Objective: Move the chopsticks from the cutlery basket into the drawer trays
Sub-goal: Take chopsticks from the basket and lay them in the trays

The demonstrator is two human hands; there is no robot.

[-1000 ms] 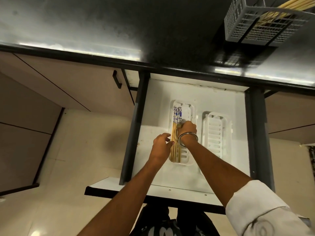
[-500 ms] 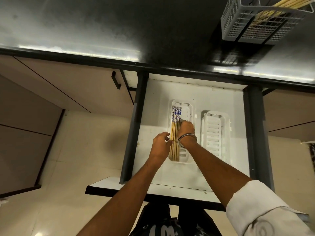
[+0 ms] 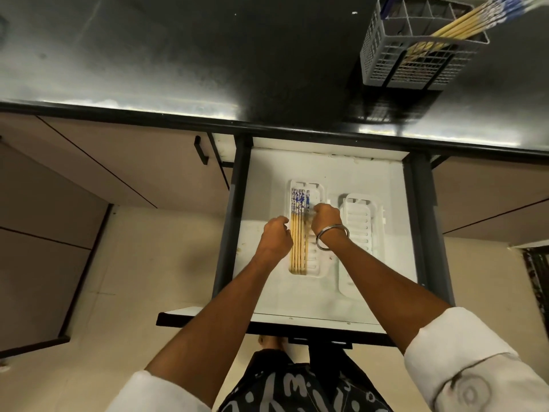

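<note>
The open white drawer [image 3: 326,171] holds two white slotted trays. In the left tray [image 3: 316,263] lie several bamboo chopsticks [image 3: 298,248] with blue-patterned tops, side by side along its left edge. My left hand [image 3: 274,236] rests curled against the bundle's left side. My right hand [image 3: 326,220], with a metal bangle on the wrist, is curled at the bundle's right side; its fingertips are blurred on the rightmost chopstick. The right tray [image 3: 359,233] holds nothing. Up on the counter, the grey cutlery basket [image 3: 416,58] has more chopsticks [image 3: 463,28] leaning out.
The black glossy countertop [image 3: 208,69] spans the top, its edge overhanging the drawer's back. Beige cabinet doors [image 3: 118,168] with a black handle [image 3: 200,150] are to the left. Dark drawer rails run along both sides. My legs are below the drawer front.
Both hands stay at the bundle in the left tray; my right hand has slipped slightly to the right of it. The view has tilted up, showing more of the basket.
</note>
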